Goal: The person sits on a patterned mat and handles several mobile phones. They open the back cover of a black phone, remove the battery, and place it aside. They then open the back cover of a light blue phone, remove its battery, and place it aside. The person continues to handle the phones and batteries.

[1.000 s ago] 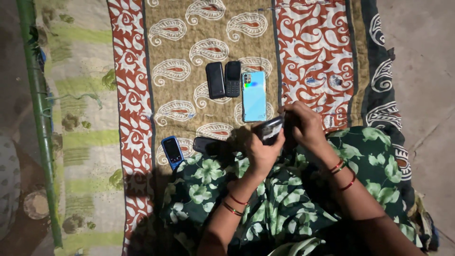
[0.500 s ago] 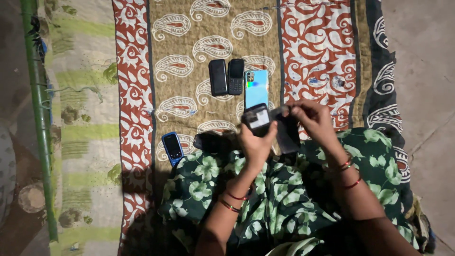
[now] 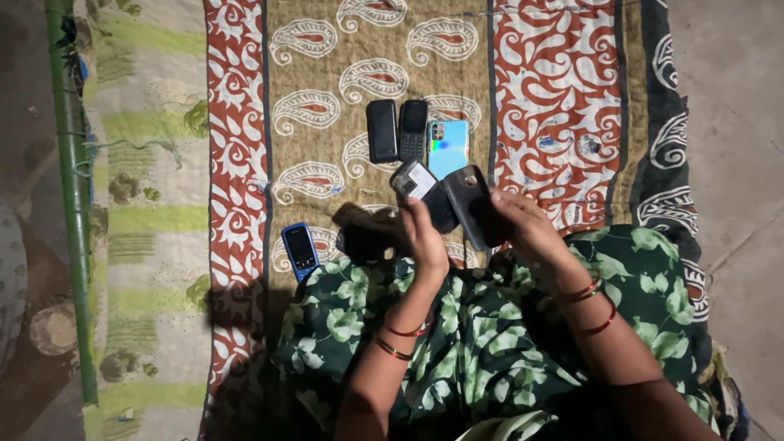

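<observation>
A green leaf-print cloth [image 3: 490,343] is seen nearest, spread over the lap, and red bangles [image 3: 592,306] are worn on both wrists. Above the lap, a dark phone [image 3: 420,189] with a white label patch on its back is gripped in the left hand [image 3: 425,237]; the grip is closed around its lower end, and the phone is tilted with its camera corner pointing up and left. A dark cover [image 3: 474,204] is held in the right hand [image 3: 527,233], just right of the phone and touching or nearly touching it; the fingers are wrapped along its right edge.

Left of the phone, a dark object [image 3: 363,241] is lain in shadow on the blanket [image 3: 327,82], too dim to be identified. Further left, a small blue keypad phone [image 3: 300,248] is set at the border between the tan paisley field and the red band, well apart from the hands.

Just beyond the phone, three handsets are laid side by side: a black slab [image 3: 381,131], a black keypad handset [image 3: 413,129] and a light blue handset [image 3: 448,147] lying back up, partly overlapped by the held things. Open blanket is left beyond that row. A striped mat [image 3: 147,220] and a green rail [image 3: 72,204] are found at the far left, and bare floor [image 3: 735,122] at the right.
</observation>
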